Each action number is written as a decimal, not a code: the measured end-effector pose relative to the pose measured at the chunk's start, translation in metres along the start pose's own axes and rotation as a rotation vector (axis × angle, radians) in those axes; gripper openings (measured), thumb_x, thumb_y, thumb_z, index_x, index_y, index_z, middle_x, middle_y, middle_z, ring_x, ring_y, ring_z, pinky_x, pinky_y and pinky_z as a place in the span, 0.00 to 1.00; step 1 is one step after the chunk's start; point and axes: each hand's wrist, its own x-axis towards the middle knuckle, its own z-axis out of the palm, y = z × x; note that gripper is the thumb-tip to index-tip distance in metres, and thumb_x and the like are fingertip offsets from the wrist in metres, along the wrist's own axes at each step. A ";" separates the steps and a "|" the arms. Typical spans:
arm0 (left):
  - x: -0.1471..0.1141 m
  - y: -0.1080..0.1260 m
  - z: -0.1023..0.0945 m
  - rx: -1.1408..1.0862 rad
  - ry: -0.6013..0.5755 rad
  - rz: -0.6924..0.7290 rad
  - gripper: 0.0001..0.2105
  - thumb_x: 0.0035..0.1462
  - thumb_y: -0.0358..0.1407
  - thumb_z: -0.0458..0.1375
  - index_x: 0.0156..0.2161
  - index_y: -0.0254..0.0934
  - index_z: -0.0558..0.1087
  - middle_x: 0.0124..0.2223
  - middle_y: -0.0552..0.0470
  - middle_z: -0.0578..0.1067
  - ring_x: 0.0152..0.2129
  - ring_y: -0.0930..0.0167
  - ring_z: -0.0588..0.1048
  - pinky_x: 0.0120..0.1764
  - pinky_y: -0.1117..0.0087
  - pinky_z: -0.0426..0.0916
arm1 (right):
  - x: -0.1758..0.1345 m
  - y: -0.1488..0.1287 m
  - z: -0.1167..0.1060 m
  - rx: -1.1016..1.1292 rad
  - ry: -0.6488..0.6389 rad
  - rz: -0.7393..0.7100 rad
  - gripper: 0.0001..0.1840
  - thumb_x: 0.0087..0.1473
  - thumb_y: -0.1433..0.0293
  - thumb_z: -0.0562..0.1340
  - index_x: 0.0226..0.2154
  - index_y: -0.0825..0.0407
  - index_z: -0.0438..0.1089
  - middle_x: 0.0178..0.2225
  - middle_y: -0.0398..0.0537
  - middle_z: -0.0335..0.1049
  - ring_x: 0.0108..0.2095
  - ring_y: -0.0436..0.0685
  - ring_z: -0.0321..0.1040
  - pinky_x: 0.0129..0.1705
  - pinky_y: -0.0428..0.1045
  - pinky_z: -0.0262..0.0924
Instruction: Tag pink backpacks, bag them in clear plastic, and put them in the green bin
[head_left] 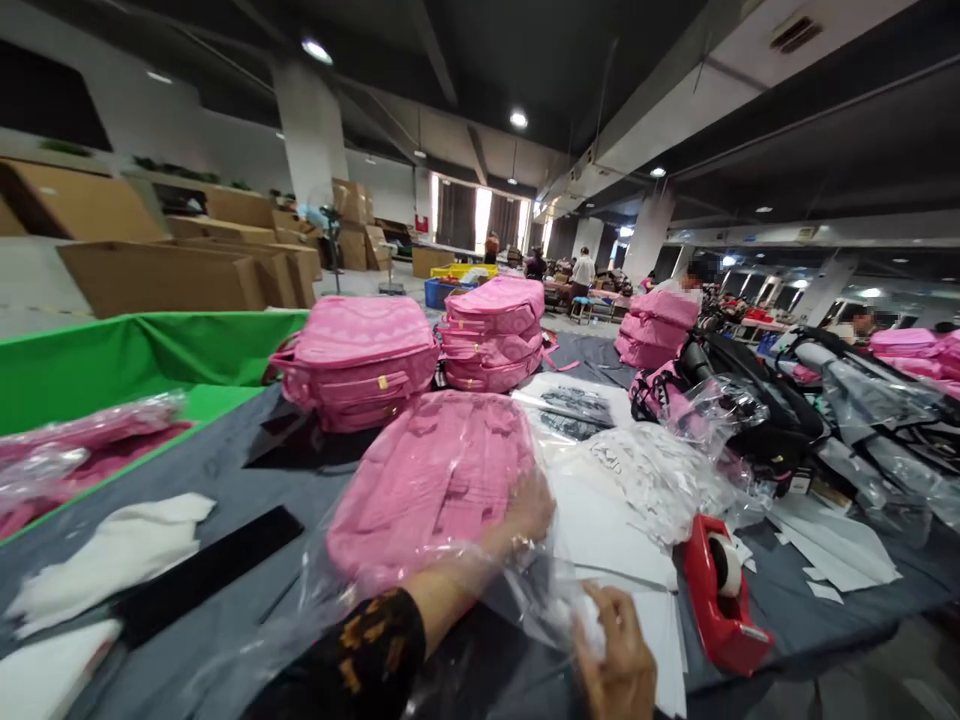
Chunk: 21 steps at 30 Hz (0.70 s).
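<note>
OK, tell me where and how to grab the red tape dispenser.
Probably best from above and the near side, gripping across the narrow body of the red tape dispenser, off its white roll. The body is long and slim, and crumpled plastic crowds its far end.

The left hand [534, 508] touches a pink backpack [442, 460], the right hand [619, 655] pinches its clear bag [517, 592]; a red tape dispenser [720, 600] sits by the worktop's [240, 500] front edge.

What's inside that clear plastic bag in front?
A pink backpack and, it seems, the left hand. The backpack's underside is hidden, and so is anything inside it.
</note>
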 end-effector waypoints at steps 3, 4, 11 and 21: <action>-0.094 0.039 -0.011 -0.012 -0.132 0.014 0.19 0.62 0.37 0.60 0.54 0.27 0.71 0.59 0.31 0.72 0.59 0.51 0.69 0.58 0.49 0.68 | -0.017 0.016 -0.012 0.004 -0.059 0.173 0.13 0.67 0.61 0.54 0.41 0.50 0.70 0.29 0.47 0.70 0.25 0.55 0.70 0.27 0.48 0.66; -0.129 0.055 -0.023 -0.023 -0.166 0.102 0.19 0.61 0.39 0.61 0.54 0.30 0.71 0.59 0.35 0.73 0.60 0.55 0.69 0.60 0.54 0.68 | -0.025 0.018 -0.014 0.035 -0.096 0.211 0.14 0.67 0.59 0.54 0.39 0.50 0.69 0.28 0.46 0.69 0.25 0.54 0.70 0.27 0.47 0.66; -0.269 0.079 -0.140 0.397 0.343 -0.211 0.21 0.61 0.33 0.62 0.59 0.43 0.69 0.58 0.43 0.73 0.62 0.60 0.65 0.64 0.55 0.60 | -0.064 0.003 -0.023 0.097 -0.188 0.463 0.23 0.62 0.46 0.56 0.33 0.49 0.67 0.25 0.45 0.69 0.22 0.54 0.66 0.26 0.48 0.61; -0.332 0.015 -0.183 0.299 0.454 -1.025 0.09 0.60 0.40 0.53 0.30 0.40 0.66 0.29 0.51 0.70 0.27 0.65 0.71 0.33 0.62 0.69 | -0.037 0.001 -0.049 0.062 -0.375 0.652 0.23 0.57 0.45 0.56 0.31 0.47 0.62 0.21 0.39 0.64 0.20 0.52 0.62 0.25 0.47 0.57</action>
